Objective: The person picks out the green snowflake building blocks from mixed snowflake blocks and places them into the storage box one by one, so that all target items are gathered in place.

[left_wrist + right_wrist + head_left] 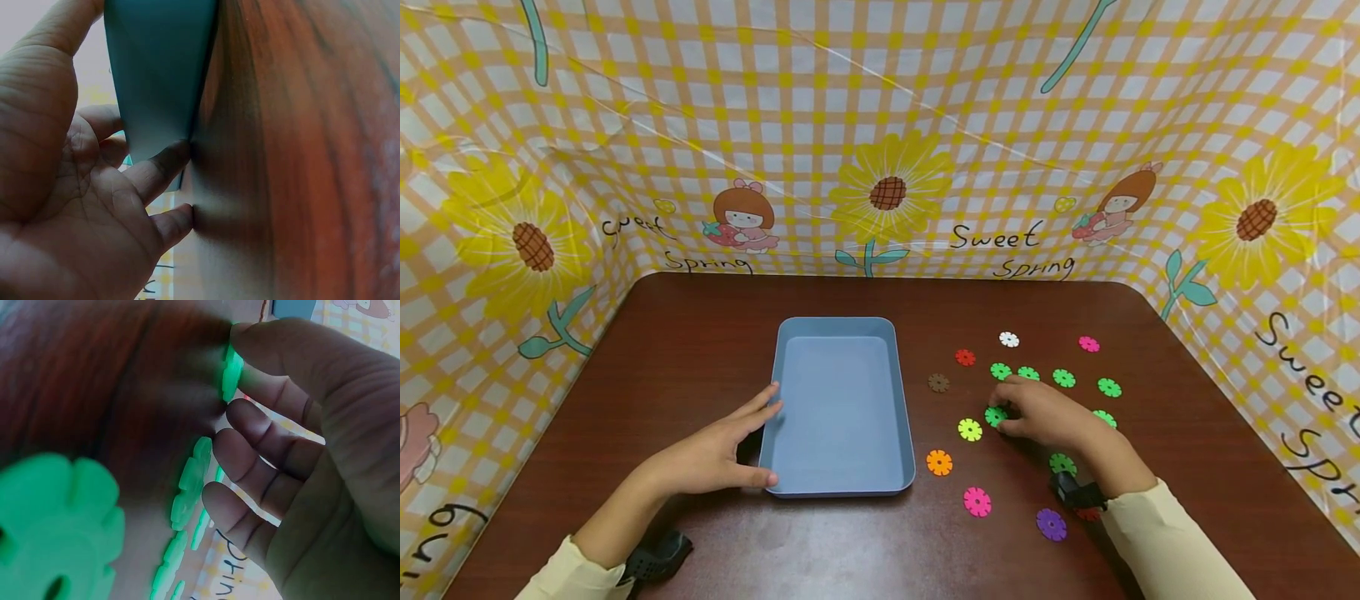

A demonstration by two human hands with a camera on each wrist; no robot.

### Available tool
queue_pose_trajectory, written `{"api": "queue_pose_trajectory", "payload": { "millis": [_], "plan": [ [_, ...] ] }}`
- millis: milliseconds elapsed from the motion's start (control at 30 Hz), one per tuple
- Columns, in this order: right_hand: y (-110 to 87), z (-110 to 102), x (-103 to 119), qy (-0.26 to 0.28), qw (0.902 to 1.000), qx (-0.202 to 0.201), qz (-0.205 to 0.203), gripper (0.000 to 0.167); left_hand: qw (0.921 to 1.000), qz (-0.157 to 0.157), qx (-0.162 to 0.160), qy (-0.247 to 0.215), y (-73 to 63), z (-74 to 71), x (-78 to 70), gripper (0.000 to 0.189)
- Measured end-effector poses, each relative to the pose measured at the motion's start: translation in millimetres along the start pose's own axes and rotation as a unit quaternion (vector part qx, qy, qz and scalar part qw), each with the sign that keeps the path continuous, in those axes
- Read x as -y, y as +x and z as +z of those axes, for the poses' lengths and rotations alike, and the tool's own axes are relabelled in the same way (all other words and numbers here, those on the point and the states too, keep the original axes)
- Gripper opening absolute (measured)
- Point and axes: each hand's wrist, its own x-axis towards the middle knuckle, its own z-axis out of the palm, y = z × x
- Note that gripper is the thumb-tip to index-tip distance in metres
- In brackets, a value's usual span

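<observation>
While the left hand point(715, 454) rests, fingers spread, against the blue tray point(838, 408) just left of centre, the right hand point(1045, 412), nearer, pinches a green disc point(995, 416) right of centre: round, no long axis, tray lying leftward.

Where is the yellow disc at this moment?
In the head view, the yellow disc lies right of the blue tray, between the orange disc and the green disc at the right hand.
</observation>
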Motion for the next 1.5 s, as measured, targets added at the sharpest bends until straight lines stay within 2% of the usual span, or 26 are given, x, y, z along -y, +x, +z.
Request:
{"api": "queue_pose_trajectory", "payload": {
  "millis": [400,767,1033,1500],
  "plan": [
    [3.1,0,1,-0.031,0.9995,-0.007,-0.001,0.02,1.0,0.002,-0.002,0.002,0.0,-0.5,-0.2,0.102],
    [1.9,1,1,-0.015,0.9999,-0.001,0.006,0.022,1.0,0.002,-0.001,0.008,0.9,0.1,0.9,0.103],
    [3.9,-2,1,-0.02,0.9997,0.004,-0.01,0.023,0.9999,-0.003,-0.002,0.01,0.5,-0.2,0.4,0.102],
    [14.9,-10,2,-0.027,0.9988,-0.021,-0.034,0.018,0.9998,0.007,-0.003,0.016,0.7,0.0,1.0,0.1]
  ]
}}
